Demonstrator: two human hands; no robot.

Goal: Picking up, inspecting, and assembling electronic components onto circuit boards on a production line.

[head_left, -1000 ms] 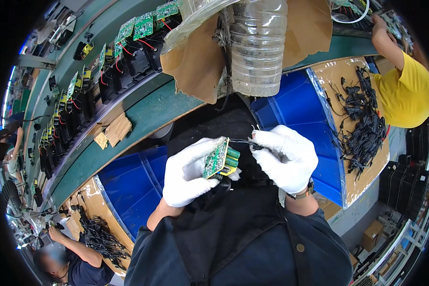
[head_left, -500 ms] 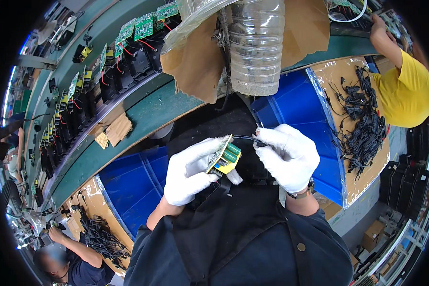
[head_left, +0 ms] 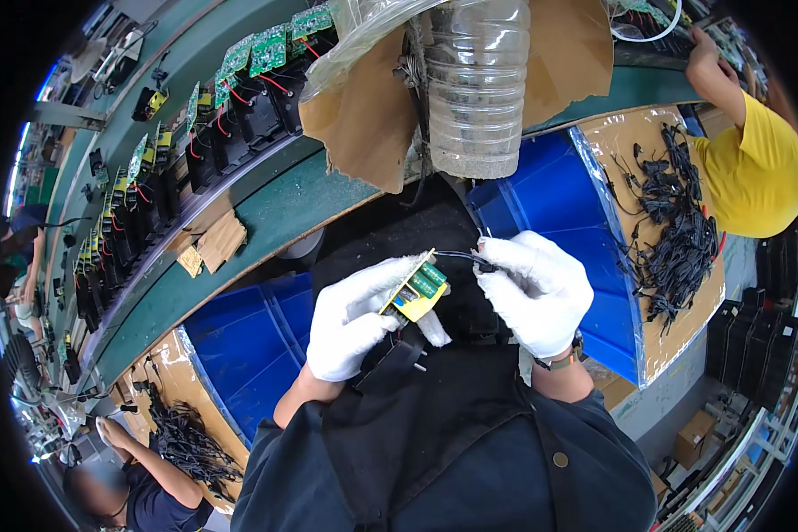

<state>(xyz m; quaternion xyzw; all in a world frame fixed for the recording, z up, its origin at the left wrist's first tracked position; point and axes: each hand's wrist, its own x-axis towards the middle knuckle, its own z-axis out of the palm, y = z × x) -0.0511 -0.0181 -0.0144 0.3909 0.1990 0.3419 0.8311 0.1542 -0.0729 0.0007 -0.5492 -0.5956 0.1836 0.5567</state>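
Observation:
In front of my body my white-gloved left hand (head_left: 353, 321) grips a small circuit board (head_left: 417, 289) by its edge. The board carries green cylindrical capacitors and a yellow-wrapped part, and it stands tilted. My right hand, also gloved (head_left: 541, 293), pinches a thin black cable (head_left: 457, 255) that runs across to the top of the board. Pale wire ends stick up beside the right fingertips. A black plug-like piece with metal pins (head_left: 408, 356) hangs below the left hand; what it joins to is hidden.
Black cable bundles (head_left: 674, 230) lie on cardboard over a blue bin (head_left: 559, 230) at right; another bundle (head_left: 191, 439) lies at lower left. Ahead, a clear plastic bottle (head_left: 479, 89) hangs by torn cardboard. Green boards (head_left: 268, 50) line the conveyor. Co-workers sit on both sides.
The circuit board has turned in my left hand, so more of its green and yellow parts face up. The black plug-like piece shows more. My right hand has barely moved.

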